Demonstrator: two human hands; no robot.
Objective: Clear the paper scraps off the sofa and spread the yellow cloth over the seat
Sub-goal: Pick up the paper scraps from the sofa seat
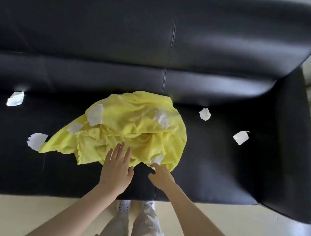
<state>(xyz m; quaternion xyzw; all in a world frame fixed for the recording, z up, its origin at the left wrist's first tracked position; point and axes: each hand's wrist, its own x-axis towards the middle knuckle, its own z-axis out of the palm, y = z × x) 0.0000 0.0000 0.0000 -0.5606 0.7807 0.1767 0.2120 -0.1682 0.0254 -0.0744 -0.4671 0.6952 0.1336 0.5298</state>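
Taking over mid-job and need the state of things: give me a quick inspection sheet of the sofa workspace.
Surface: black sofa, seat mostly bare, glossy.
Job's things: yellow cloth lies crumpled mid-seat, not spread. Paper scraps uncleared: four on the seat, three on the cloth, one at its near edge.
Clutter: nothing seen beyond the scraps.
Grippers: left hand open, flat, fingers on the cloth's near edge; right hand pinching the near-edge scrap.
Cables: nothing seen.
Surroundings: pale floor; person's legs and white shoes by the sofa front.
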